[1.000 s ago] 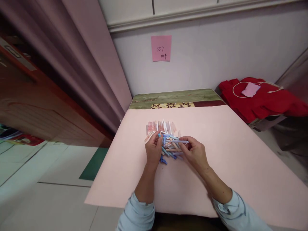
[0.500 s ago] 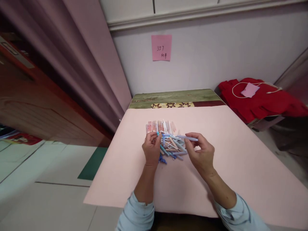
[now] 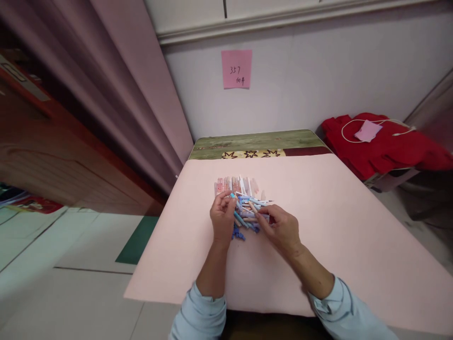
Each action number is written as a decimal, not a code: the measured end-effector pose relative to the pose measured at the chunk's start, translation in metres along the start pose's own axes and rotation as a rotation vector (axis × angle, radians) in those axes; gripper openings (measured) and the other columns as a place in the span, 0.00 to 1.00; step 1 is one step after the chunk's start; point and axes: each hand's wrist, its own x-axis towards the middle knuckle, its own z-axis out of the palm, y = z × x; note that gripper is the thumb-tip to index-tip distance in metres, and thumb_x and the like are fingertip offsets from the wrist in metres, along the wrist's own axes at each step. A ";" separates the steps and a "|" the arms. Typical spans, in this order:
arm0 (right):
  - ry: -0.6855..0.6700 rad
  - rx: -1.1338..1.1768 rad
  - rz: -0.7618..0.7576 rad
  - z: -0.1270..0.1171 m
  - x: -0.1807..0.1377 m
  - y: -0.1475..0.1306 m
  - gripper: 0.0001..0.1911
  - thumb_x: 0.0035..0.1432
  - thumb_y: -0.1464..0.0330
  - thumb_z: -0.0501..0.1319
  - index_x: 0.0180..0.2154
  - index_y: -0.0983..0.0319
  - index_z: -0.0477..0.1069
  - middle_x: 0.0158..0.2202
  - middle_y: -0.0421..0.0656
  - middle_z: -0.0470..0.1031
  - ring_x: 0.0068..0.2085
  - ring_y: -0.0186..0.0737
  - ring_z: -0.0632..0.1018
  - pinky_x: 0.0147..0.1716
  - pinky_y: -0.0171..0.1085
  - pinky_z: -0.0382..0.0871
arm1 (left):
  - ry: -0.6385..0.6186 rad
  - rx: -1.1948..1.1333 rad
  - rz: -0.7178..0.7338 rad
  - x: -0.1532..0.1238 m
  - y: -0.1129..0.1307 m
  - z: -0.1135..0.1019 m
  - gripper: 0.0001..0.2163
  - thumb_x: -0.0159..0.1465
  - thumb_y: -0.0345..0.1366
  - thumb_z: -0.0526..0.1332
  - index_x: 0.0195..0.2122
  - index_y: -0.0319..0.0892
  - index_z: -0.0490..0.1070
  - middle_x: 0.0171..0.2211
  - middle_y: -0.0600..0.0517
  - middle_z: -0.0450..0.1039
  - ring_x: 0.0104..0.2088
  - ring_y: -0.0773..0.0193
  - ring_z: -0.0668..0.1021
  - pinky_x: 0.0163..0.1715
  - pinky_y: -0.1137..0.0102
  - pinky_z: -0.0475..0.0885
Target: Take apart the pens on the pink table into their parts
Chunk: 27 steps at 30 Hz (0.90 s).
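Note:
Pinched in the fingers of my left hand (image 3: 223,215) is a slim pen part with a turquoise end (image 3: 232,195), at the left edge of the pile. My right hand (image 3: 281,229) reaches into the pile from the right, thumb and forefinger closed on the end of a peach-coloured pen barrel (image 3: 252,207). Blue, lavender and peach pen parts (image 3: 242,220) lie loosely heaped between the hands. Small dark-blue pieces (image 3: 238,233) sit at the near side of the heap. Behind it, clear and pink-tinted pen pieces (image 3: 235,183) lie side by side in a row.
A pale pink sheet (image 3: 198,189) covers most of the table, whose green patterned top (image 3: 255,140) shows at the back. On the wall is a pink note (image 3: 237,69). Red cloth (image 3: 382,146) with a white cable lies at right; a curtain (image 3: 141,94) hangs at left.
My right hand has let go of the lavender pen barrel and moved left and down into the pile, onto a peach barrel. The left hand has barely moved.

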 end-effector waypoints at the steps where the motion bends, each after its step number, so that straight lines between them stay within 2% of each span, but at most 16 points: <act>1: -0.024 0.011 -0.030 -0.001 0.000 0.000 0.09 0.60 0.62 0.61 0.32 0.58 0.75 0.28 0.38 0.76 0.25 0.32 0.73 0.27 0.32 0.61 | 0.011 -0.044 -0.028 0.001 0.000 0.000 0.17 0.58 0.39 0.66 0.47 0.41 0.72 0.24 0.56 0.70 0.23 0.72 0.70 0.24 0.77 0.65; 3: -0.091 0.021 -0.113 -0.004 -0.001 0.002 0.08 0.59 0.63 0.61 0.32 0.59 0.75 0.28 0.39 0.76 0.27 0.32 0.74 0.28 0.32 0.61 | 0.039 -0.112 -0.078 0.002 0.000 0.000 0.17 0.57 0.39 0.66 0.47 0.40 0.72 0.22 0.58 0.67 0.20 0.73 0.67 0.21 0.78 0.62; 6: -0.193 -0.004 -0.219 -0.007 -0.003 0.007 0.06 0.58 0.64 0.61 0.32 0.59 0.75 0.28 0.39 0.76 0.30 0.34 0.75 0.30 0.32 0.61 | 0.071 -0.131 -0.107 0.003 0.000 -0.001 0.14 0.57 0.39 0.66 0.42 0.40 0.72 0.19 0.59 0.64 0.19 0.74 0.66 0.20 0.78 0.60; 10: -0.268 -0.024 -0.286 -0.008 -0.004 0.010 0.06 0.57 0.64 0.62 0.32 0.58 0.76 0.28 0.39 0.75 0.30 0.35 0.75 0.30 0.33 0.61 | 0.047 -0.039 -0.044 0.001 0.001 -0.002 0.12 0.57 0.39 0.66 0.40 0.42 0.71 0.22 0.58 0.67 0.21 0.72 0.68 0.23 0.77 0.63; 12: -0.238 -0.023 -0.250 -0.008 -0.004 0.011 0.07 0.58 0.62 0.61 0.32 0.57 0.76 0.29 0.39 0.76 0.31 0.35 0.75 0.30 0.33 0.61 | 0.033 0.061 0.013 -0.001 0.001 -0.002 0.11 0.58 0.39 0.65 0.41 0.42 0.72 0.24 0.57 0.68 0.23 0.71 0.69 0.25 0.76 0.64; 15: -0.053 -0.066 -0.010 -0.009 0.000 0.017 0.11 0.62 0.62 0.57 0.33 0.57 0.77 0.32 0.39 0.78 0.31 0.35 0.76 0.30 0.34 0.62 | 0.023 0.297 0.084 -0.001 -0.004 -0.004 0.10 0.60 0.39 0.63 0.41 0.43 0.74 0.26 0.55 0.70 0.24 0.69 0.70 0.26 0.74 0.66; 18: 0.086 -0.109 0.166 -0.007 0.007 0.032 0.14 0.65 0.62 0.53 0.42 0.58 0.76 0.41 0.43 0.79 0.39 0.40 0.77 0.38 0.37 0.66 | 0.030 0.573 0.154 0.003 -0.012 -0.007 0.09 0.60 0.38 0.62 0.40 0.45 0.77 0.31 0.53 0.75 0.28 0.65 0.73 0.32 0.70 0.69; 20: 0.061 -0.113 0.155 -0.002 0.009 0.043 0.17 0.66 0.62 0.51 0.49 0.59 0.73 0.49 0.46 0.76 0.49 0.46 0.74 0.49 0.43 0.65 | 0.037 0.712 0.215 0.005 -0.016 -0.009 0.09 0.59 0.37 0.63 0.40 0.45 0.77 0.35 0.50 0.76 0.34 0.61 0.75 0.38 0.67 0.70; 22: -0.013 -0.105 0.132 0.006 0.010 0.051 0.20 0.67 0.62 0.48 0.54 0.60 0.69 0.54 0.49 0.73 0.55 0.48 0.71 0.54 0.47 0.62 | 0.057 0.768 0.278 0.007 -0.017 -0.009 0.09 0.59 0.37 0.63 0.41 0.45 0.78 0.38 0.48 0.76 0.40 0.57 0.76 0.44 0.63 0.69; 27: -0.189 -0.129 0.020 0.026 0.007 0.057 0.21 0.68 0.62 0.46 0.56 0.61 0.66 0.54 0.52 0.71 0.56 0.51 0.69 0.58 0.53 0.57 | 0.204 0.602 0.399 0.007 -0.007 -0.012 0.09 0.64 0.36 0.57 0.40 0.44 0.77 0.40 0.47 0.76 0.46 0.56 0.74 0.51 0.62 0.67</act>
